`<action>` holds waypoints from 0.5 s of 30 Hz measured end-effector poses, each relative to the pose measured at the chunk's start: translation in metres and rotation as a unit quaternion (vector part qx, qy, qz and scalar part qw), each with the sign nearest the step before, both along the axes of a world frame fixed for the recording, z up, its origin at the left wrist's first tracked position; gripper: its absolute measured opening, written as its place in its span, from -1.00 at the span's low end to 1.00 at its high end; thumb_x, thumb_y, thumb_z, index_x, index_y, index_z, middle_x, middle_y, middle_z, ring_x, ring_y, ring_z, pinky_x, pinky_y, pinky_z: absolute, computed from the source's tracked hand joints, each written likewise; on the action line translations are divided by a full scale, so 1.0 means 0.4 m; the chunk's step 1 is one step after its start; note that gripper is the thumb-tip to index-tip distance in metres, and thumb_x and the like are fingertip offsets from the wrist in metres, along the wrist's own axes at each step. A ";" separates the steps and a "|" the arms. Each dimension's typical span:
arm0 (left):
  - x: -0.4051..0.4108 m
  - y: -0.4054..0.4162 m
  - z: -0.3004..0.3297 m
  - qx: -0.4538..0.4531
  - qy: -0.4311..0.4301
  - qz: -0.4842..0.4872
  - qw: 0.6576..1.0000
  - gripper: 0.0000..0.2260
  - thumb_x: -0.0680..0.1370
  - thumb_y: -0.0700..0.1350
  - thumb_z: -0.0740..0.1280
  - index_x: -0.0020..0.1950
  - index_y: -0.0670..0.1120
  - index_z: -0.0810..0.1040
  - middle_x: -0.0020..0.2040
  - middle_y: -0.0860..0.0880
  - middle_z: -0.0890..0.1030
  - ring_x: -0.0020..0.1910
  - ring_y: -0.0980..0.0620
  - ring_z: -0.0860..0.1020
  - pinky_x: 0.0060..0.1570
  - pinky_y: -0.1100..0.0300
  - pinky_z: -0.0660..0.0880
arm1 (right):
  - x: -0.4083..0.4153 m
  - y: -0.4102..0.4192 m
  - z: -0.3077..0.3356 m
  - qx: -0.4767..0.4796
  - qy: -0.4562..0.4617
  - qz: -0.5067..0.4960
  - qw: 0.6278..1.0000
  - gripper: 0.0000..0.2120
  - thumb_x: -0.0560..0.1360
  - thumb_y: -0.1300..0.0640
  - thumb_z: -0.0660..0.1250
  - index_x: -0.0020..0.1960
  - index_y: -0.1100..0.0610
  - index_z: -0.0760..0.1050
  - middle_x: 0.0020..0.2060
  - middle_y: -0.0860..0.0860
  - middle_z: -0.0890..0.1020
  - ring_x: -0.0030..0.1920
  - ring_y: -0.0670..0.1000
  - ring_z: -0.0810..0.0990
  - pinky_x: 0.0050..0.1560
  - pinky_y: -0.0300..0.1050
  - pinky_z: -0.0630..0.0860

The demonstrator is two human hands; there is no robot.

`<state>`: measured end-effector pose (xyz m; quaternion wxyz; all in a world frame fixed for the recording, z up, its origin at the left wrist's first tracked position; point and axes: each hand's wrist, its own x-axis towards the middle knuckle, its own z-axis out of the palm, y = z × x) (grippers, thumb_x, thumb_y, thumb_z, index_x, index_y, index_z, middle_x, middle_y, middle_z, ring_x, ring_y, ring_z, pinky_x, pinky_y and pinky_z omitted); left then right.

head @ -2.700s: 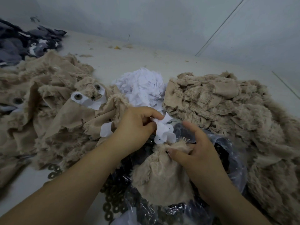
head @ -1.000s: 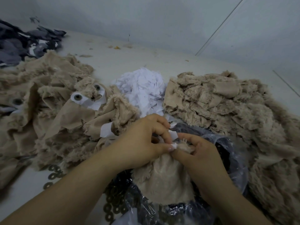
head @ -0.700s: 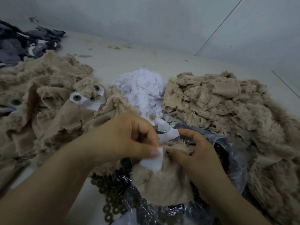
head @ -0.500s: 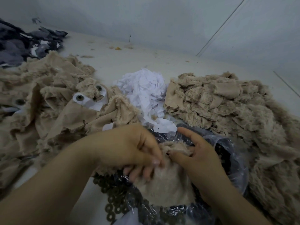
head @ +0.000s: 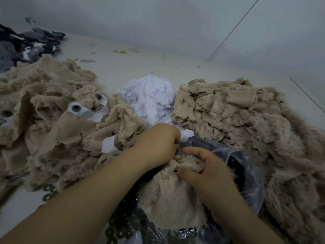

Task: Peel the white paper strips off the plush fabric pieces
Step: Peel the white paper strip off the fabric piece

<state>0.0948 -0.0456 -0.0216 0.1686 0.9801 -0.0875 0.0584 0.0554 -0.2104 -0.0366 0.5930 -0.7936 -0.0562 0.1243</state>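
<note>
Tabletop (head: 140, 67), pale and littered with lint, across the whole frame. Plush fabric heaps on it: one filling the left (head: 44, 103), several pieces there carrying white paper strips with round eyes (head: 88, 111); another, taller, filling the right (head: 246, 117). Mound of loose white paper (head: 149, 97) at centre, wedged between the two heaps. Dark grey fabric scraps (head: 26, 44) in the upper left corner. Clear plastic bag (head: 246, 182) of dark rings at lower centre, with more rings (head: 49, 191) spilled at lower left. Single plush piece (head: 172, 199) draped over the bag's mouth, backing side up, just below centre. Right hand (head: 209, 171) at lower right of centre, thumb and forefinger pinching the piece's gathered top edge. Left hand (head: 158, 143) just above and left of it, fingers curled tight at that same edge (whether on paper or on fabric, cannot tell, fingertips being hidden). Small white strip (head: 187, 133) just beyond the left knuckles.
</note>
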 end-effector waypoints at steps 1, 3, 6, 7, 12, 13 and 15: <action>0.002 0.003 -0.004 -0.014 0.002 0.001 1.000 -0.92 0.53 -0.12 0.37 -0.07 -0.05 0.67 -0.06 -0.04 0.59 -0.11 -0.04 0.56 -0.14 0.02 0.56 | 0.000 0.000 -0.001 0.004 0.000 -0.001 1.000 -0.65 0.42 0.15 0.54 0.08 -0.20 0.56 -0.21 0.31 0.59 -0.33 0.11 0.49 -0.26 0.08 0.55; 0.005 0.007 -0.007 -0.063 -0.015 0.006 0.998 -0.91 0.53 -0.08 0.40 -0.11 -0.07 0.65 -0.09 -0.01 0.52 -0.14 0.02 0.52 -0.16 0.11 0.50 | 0.002 -0.002 -0.005 0.004 0.002 0.000 1.000 -0.66 0.42 0.14 0.54 0.07 -0.19 0.56 -0.32 0.24 0.55 -0.37 0.06 0.44 -0.32 0.00 0.48; 0.023 -0.002 -0.005 -0.105 -0.075 0.011 0.992 -0.85 0.54 -0.05 0.39 0.03 -0.09 0.55 -0.03 -0.01 0.43 -0.11 -0.01 0.47 -0.15 0.09 0.44 | 0.002 -0.004 -0.007 -0.009 0.001 0.003 1.000 -0.65 0.42 0.11 0.54 0.11 -0.18 0.55 -0.39 0.08 0.50 -0.45 -0.03 0.38 -0.40 -0.18 0.39; 0.031 -0.009 -0.004 -0.089 -0.071 0.008 0.993 -0.81 0.55 -0.05 0.37 0.09 -0.11 0.51 0.01 -0.04 0.46 -0.07 -0.05 0.48 -0.12 0.03 0.47 | 0.001 -0.004 -0.007 -0.015 -0.001 0.002 1.000 -0.65 0.43 0.10 0.54 0.13 -0.17 0.55 -0.38 0.02 0.49 -0.47 -0.05 0.37 -0.41 -0.21 0.38; 0.076 -0.036 -0.016 -0.019 0.000 0.034 0.999 -0.88 0.54 -0.20 0.30 0.03 -0.18 0.42 -0.04 -0.10 0.51 -0.04 -0.12 0.53 -0.18 0.00 0.49 | 0.000 -0.001 -0.006 -0.015 -0.001 -0.003 1.000 -0.65 0.42 0.13 0.54 0.12 -0.15 0.55 -0.35 -0.02 0.50 -0.44 -0.04 0.38 -0.39 -0.19 0.40; 0.080 -0.035 -0.016 -0.017 0.008 0.044 0.999 -0.91 0.53 -0.24 0.29 0.01 -0.18 0.42 -0.06 -0.09 0.51 -0.03 -0.12 0.54 -0.19 0.03 0.48 | 0.000 -0.001 -0.006 -0.012 0.000 -0.002 1.000 -0.65 0.42 0.14 0.54 0.12 -0.15 0.55 -0.40 -0.02 0.48 -0.45 -0.04 0.37 -0.40 -0.19 0.39; 0.080 -0.027 -0.015 -0.031 0.016 0.053 0.998 -0.87 0.52 -0.27 0.29 0.04 -0.16 0.54 0.00 -0.10 0.56 0.02 -0.11 0.55 -0.08 0.03 0.52 | -0.002 -0.003 -0.004 -0.004 0.005 0.004 1.000 -0.63 0.43 0.15 0.54 0.13 -0.17 0.53 -0.48 -0.04 0.46 -0.46 -0.04 0.37 -0.43 -0.22 0.39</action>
